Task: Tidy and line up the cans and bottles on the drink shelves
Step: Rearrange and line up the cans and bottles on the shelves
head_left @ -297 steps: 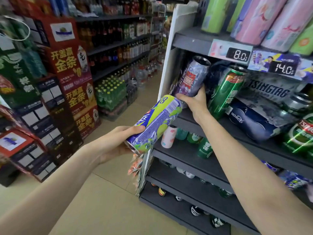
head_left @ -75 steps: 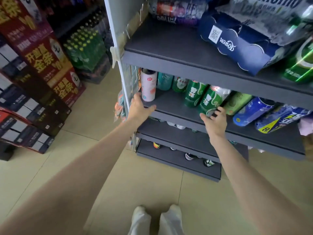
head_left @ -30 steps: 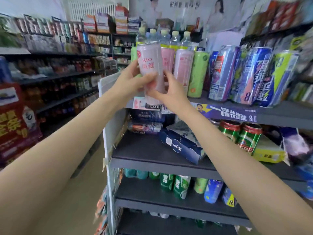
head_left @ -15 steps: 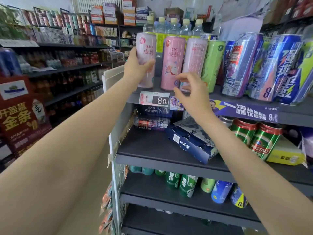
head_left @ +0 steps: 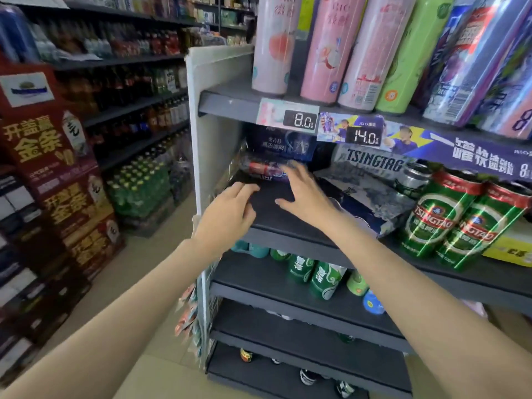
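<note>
Both my hands are over the second shelf (head_left: 288, 234) of the grey rack and hold nothing. My left hand (head_left: 227, 214) is near the shelf's front left corner, fingers loosely bent. My right hand (head_left: 302, 191) has spread fingers that point at a purple and red can (head_left: 266, 168) lying on its side at the back. Pink cans (head_left: 273, 44), a green can (head_left: 408, 56) and blue cans (head_left: 472, 59) stand in a row on the top shelf. Two green Tsingtao cans (head_left: 449, 217) stand upright at the right.
A torn blue multipack (head_left: 365, 200) lies right of my right hand, with a yellow box (head_left: 509, 249) further right. Green and blue cans (head_left: 319, 277) lie on the third shelf. Red promotional boxes (head_left: 54, 168) and bottle shelves line the aisle at left.
Both hands have left the pink cans on the top shelf and dropped to the second shelf. The view has tilted down and moved closer to the rack.
</note>
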`<state>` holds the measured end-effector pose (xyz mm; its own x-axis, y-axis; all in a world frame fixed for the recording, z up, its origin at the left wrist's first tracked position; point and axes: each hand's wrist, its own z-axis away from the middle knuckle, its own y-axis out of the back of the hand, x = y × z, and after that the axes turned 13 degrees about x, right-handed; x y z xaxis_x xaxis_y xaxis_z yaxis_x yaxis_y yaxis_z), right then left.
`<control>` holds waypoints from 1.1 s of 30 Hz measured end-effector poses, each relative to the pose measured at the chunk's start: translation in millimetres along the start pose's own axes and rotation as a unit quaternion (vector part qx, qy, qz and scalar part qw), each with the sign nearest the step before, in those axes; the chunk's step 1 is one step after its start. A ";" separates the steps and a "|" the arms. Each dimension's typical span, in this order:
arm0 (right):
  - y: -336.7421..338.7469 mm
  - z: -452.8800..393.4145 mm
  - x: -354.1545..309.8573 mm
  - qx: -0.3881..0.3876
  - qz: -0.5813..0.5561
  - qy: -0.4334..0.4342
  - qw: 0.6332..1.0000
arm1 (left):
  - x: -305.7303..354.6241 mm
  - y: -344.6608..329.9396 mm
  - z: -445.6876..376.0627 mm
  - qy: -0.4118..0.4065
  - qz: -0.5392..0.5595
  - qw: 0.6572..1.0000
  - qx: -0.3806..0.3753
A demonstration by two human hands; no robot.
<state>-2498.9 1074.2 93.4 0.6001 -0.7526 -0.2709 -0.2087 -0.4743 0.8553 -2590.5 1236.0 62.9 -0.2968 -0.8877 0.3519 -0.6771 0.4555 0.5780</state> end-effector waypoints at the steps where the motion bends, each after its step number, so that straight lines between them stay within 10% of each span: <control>1: -9.4 -14.2 -1.7 -0.015 0.009 -0.001 1.000 | -8.2 -9.6 4.8 0.013 -0.056 0.995 -0.079; 4: -37.5 -45.2 1.7 -0.026 0.131 0.002 0.991 | -22.1 -16.9 5.7 0.066 -0.106 0.958 -0.259; 8: -50.0 -56.7 13.3 0.039 0.231 0.002 0.972 | -35.9 -11.1 -6.8 0.063 -0.083 0.943 -0.317; 21: -49.2 -92.0 4.4 -0.041 0.190 -0.013 0.981 | -36.3 -12.8 -9.5 0.106 -0.056 0.938 -0.325; 33: -30.4 -39.3 -10.3 0.151 -0.148 -0.138 0.968 | -19.3 -6.6 -7.2 0.124 -0.081 0.941 -0.305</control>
<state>-2468.4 1114.3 87.5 0.4483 -0.6371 -0.6270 -0.3007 -0.7680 0.5654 -2575.4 1250.7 57.6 -0.0055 -0.9406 0.3396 -0.1646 0.3358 0.9274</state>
